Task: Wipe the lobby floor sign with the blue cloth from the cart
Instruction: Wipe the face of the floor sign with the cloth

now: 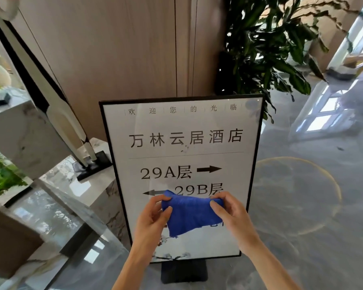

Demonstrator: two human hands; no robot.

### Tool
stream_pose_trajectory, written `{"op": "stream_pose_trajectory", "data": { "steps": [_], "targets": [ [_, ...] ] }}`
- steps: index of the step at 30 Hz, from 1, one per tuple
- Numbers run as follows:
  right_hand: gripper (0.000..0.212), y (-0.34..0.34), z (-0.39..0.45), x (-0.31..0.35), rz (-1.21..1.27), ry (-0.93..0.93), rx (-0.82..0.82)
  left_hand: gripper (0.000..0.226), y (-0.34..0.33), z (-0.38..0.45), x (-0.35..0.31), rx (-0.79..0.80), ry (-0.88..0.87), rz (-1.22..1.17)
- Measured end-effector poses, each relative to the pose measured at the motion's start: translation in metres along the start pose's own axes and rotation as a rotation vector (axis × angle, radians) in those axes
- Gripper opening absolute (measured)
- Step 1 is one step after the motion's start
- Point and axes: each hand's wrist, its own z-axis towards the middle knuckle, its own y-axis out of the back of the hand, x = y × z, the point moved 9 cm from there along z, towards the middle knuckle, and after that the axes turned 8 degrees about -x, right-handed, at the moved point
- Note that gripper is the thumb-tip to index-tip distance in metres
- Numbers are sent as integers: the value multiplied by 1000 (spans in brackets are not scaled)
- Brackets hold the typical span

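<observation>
Sign (pixel 182 143) stood upright on its dark base, and in front of its lower half I held one blue cloth (pixel 192 215) stretched between both hands, left hand (pixel 153 218) and right hand (pixel 228 214) each pinching a top corner. I judged wiping had not begun; next, I would press the cloth onto the smudged glass.
</observation>
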Motion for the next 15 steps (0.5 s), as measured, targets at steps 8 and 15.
{"op": "stream_pose_trajectory", "data": {
  "steps": [8,15],
  "targets": [
    [20,-19,-5,-25,198,-224,-190,14,9,16,7,78,58,-109],
    [43,-32,-19,-42,412,-468,-275,18,13,27,20,138,78,-194]
  ]
}}
